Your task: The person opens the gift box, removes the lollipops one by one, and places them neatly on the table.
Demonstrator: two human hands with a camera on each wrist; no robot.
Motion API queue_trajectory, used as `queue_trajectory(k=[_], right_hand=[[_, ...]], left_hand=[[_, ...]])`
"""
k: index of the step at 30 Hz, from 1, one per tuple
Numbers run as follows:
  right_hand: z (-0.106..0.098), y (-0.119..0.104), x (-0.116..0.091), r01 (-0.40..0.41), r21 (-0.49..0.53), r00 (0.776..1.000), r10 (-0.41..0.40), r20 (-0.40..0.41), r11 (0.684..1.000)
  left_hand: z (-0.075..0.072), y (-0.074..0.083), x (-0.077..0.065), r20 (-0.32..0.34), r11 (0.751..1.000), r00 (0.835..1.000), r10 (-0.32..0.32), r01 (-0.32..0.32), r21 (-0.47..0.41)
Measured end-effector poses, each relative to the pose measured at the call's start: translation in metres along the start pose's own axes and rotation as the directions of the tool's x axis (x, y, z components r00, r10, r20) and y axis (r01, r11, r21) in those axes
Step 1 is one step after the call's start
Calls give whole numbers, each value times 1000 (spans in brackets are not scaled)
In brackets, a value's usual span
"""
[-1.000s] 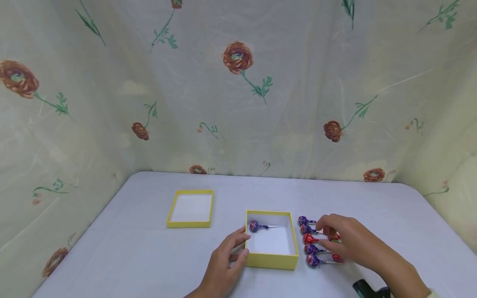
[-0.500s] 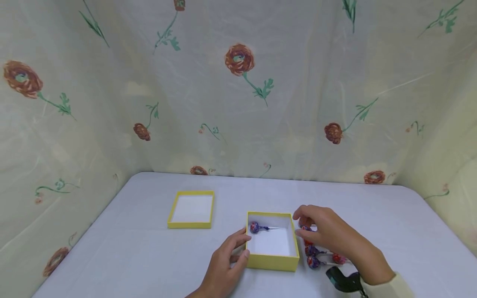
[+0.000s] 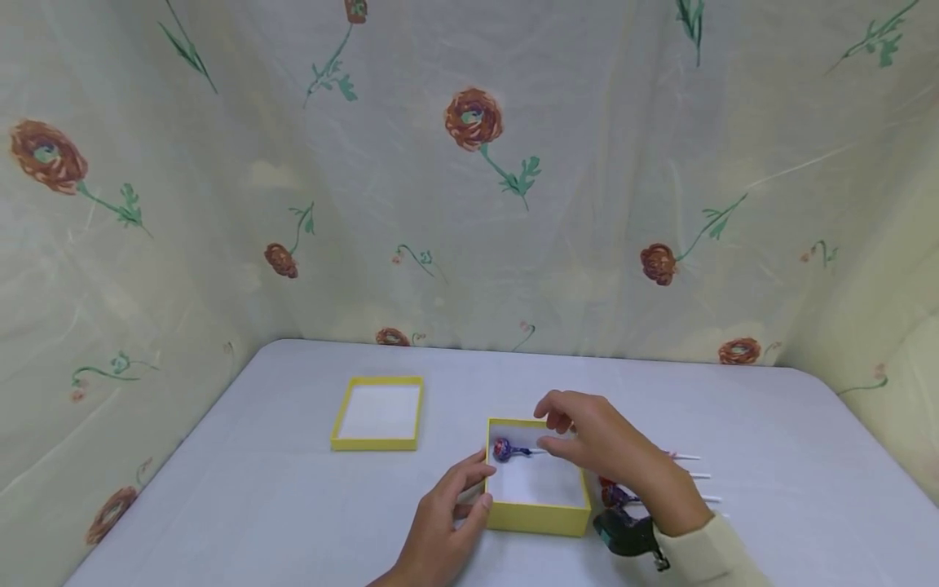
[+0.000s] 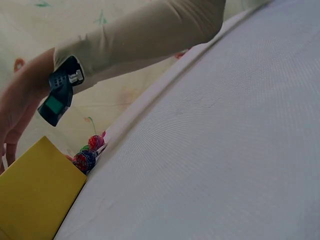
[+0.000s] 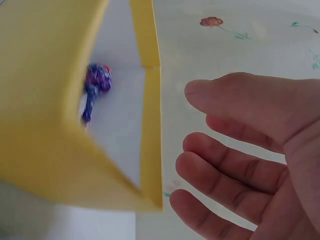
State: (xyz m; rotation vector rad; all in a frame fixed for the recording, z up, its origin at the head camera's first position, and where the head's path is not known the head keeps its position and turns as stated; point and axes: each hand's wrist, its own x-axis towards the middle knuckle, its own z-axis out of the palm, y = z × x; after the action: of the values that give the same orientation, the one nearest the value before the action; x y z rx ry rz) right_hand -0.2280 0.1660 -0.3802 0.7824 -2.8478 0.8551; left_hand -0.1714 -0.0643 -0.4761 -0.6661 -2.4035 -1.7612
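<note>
A shallow yellow box (image 3: 539,519) with a white inside stands open-topped on the table. Inside, toward its far left, lies one purple-wrapped lollipop (image 3: 502,448), its stick pointing right. My left hand (image 3: 446,514) rests its fingers and thumb against the box's left wall. Over the box's far right corner hovers my right hand (image 3: 587,428), thumb and index apart near the stick's end. The right wrist view shows these relaxed fingers (image 5: 225,180) beside the rim with nothing between them. More lollipops (image 3: 614,493) lie right of the box, mostly hidden under the right forearm.
A yellow-edged lid (image 3: 374,444) lies inside-up on the table (image 3: 242,489), left of and behind the box. A black device (image 3: 627,534) is strapped to the right wrist. Flower-printed cloth (image 3: 557,269) hangs behind and at both sides of the table.
My right hand has moved left from above the row of lollipops to over the box. My left hand stays at the box's left wall, and the lollipop inside has not moved.
</note>
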Motion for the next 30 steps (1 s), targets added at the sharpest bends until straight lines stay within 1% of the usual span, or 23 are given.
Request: queue_trajectory(k=[4,7,12,16,19,25,30], right_hand=[[8,-2,6,25,14,1000,-25,-4,1000],[15,-5,10,33,31,999,-33,-8,999],[26,-10,14,16,59,1000,-15,-19,998],[33,-12,15,2,58,1000,-1,-29,998],[39,-12,14,2,53,999,0,-42,999],[52,-7,14,20,24,997,-18,-77,999],[61,-6,16,-20,-40,994,15,-108,999]], left_hand=[[0,0,0,8,1000,1000,-10,10,6],[0,-1,0,1,1000,1000,10,-10,11],[1,-3,0,-3,999,999,34,-34,2],[2,-5,0,-8,998,998,58,-58,4],[2,-6,-1,-13,997,997,71,-70,10],[1,-4,-1,-17,997,997,70,-70,14],[-1,-4,0,-8,997,997,75,-75,22]])
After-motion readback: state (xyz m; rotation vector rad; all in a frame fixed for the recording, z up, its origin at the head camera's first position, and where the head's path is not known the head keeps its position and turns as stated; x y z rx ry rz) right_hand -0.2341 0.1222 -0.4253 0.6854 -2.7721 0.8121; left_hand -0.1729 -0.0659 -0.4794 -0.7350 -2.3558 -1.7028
